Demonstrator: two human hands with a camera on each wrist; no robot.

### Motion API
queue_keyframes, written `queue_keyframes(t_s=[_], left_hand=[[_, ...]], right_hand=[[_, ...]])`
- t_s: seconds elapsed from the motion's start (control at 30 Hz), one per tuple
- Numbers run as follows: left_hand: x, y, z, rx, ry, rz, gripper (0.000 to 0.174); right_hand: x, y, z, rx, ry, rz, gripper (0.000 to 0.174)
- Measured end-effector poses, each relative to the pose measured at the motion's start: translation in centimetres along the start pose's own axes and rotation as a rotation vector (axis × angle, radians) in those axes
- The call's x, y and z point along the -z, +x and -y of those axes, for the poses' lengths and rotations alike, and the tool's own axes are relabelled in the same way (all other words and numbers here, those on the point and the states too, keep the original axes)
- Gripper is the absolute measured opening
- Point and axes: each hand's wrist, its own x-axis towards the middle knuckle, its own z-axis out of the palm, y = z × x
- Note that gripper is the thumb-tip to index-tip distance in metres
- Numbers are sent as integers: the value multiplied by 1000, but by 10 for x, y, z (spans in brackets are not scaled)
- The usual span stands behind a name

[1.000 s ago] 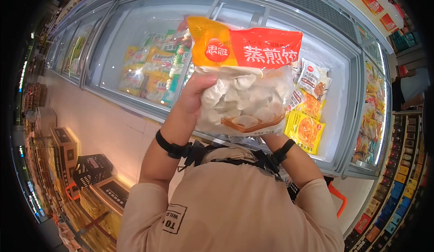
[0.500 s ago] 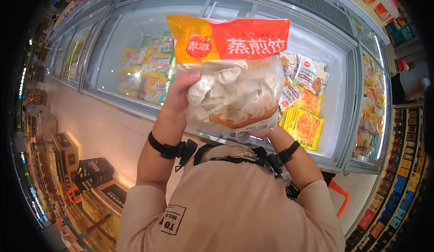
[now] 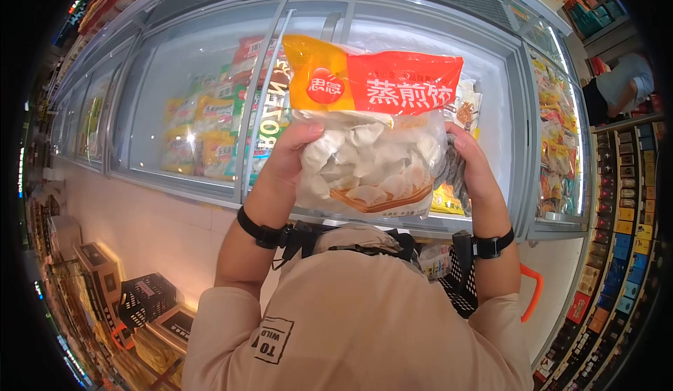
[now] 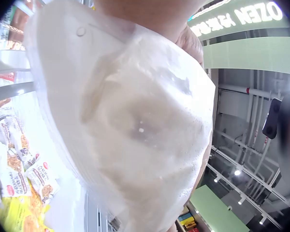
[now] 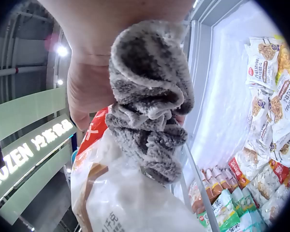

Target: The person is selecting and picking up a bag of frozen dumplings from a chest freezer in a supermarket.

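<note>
A clear bag of white dumplings [image 3: 371,156] with an orange and red top is held upright in front of the chest, above a freezer. My left hand [image 3: 291,154] grips its left side, thumb on the front. On the right side my right hand [image 3: 471,163] holds the bag's edge, with a crumpled grey cloth [image 5: 147,96] bunched between the palm and the bag. The left wrist view shows the bag's pale back [image 4: 140,121] up close. Fingers behind the bag are hidden in the head view.
The chest freezer [image 3: 515,132] has glass lids and holds white and yellow packets [image 5: 285,104] and green bags [image 3: 217,111]. A black basket [image 3: 463,279] with an orange handle hangs by the right elbow. Boxes [image 3: 98,268] stand lower left; another person [image 3: 620,86] is at upper right.
My right hand has come from beneath the bag up to its right edge, and the grey cloth now shows there. The bag has shifted slightly right and down since half a second ago.
</note>
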Motion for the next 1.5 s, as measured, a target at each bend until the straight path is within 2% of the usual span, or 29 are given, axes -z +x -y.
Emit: queue_keyframes(t_s=[0.07, 0.13, 0.27, 0.47, 0.57, 0.77, 1.07, 1.27, 1.5], left_hand=[[2, 1, 1, 6, 42, 24, 67], [6, 1, 4, 79, 9, 47, 68], [-1, 2, 6, 231, -96, 49, 71], [-9, 8, 8, 101, 142, 62, 77], [-8, 8, 13, 57, 171, 46, 76], [8, 9, 17, 63, 196, 17, 74], [18, 4, 23, 111, 154, -15, 72], [23, 3, 29, 122, 106, -2, 76], [23, 4, 31, 123, 97, 17, 72]], right_hand=[[0, -1, 5, 45, -128, 56, 44], [-11, -7, 20, 6, -235, -14, 47], [-7, -5, 23, -10, -139, 40, 47], [-21, 3, 8, -70, -84, -158, 36], [-29, 7, 3, -14, -17, -208, 35], [-32, 1, 4, 25, 39, -243, 34], [-38, -7, 9, 115, -79, -251, 35], [-38, -12, 12, 124, -101, -255, 34], [-32, -16, 12, 132, -185, -207, 35]])
